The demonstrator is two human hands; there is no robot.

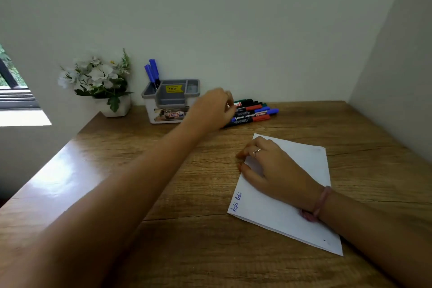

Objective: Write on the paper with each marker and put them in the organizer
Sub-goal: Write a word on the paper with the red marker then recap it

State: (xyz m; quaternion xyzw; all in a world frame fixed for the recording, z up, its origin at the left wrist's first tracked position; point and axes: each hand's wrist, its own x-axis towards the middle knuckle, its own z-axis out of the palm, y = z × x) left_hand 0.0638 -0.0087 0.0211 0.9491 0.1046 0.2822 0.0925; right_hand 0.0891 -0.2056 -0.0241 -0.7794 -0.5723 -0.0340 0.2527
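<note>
Across the whole lower view runs a brown wood-grain desk point(187, 229), pushed against a pale wall, and we sit at it looking down at our 2 bare arms. Our white sheet of paper point(280, 213) lies angled on the desk at right, with 2 short words in blue ink near its lower left edge, so we judge at least 1 marker has done its writing. Our right hand point(275, 170), wearing a ring and a pink wrist band, rests flat on the sheet with fingers spread and gripping nothing; it seems placed there to stop the paper sliding.

At the back stands a white pot of pale artificial flowers point(98, 82). Just right of it is the grey and white plastic desk organizer point(170, 100) with several compartments, and 2 blue-capped markers point(152, 72) stand upright in its left rear one.

Between organizer and paper, a loose row of markers with blue, red and green caps point(254, 112) lies on the desk, near enough to reach. Our left hand point(215, 107) stretches over the row's near end, fingers curled downward at the barrels. Blur hides whether it has closed on a marker, so we cannot tell.
</note>
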